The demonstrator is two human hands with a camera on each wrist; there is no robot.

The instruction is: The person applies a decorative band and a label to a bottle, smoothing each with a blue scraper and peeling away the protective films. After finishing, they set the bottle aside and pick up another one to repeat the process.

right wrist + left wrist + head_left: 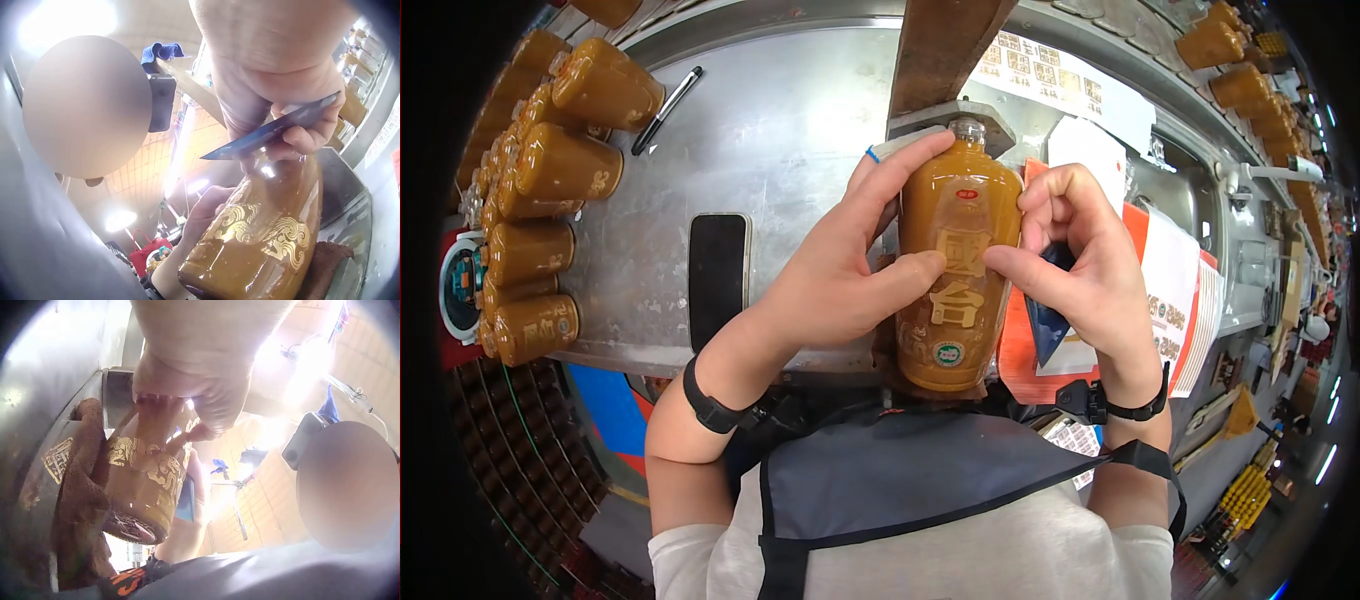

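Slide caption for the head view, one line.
Left hand grips an amber bottle; right hand touches it, holding a flat blue piece; phone lies at left.

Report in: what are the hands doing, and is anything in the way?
Left hand gripping amber bottle. Right hand holding dark blue pointed piece, thumb at bottle's front. No obstacle seen between hands and bottle; black phone off to the left.

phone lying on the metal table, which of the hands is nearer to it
Left. The left hand is on the bottle's near side, closest to the phone; the right hand is farther off, at the bottle's opposite side.
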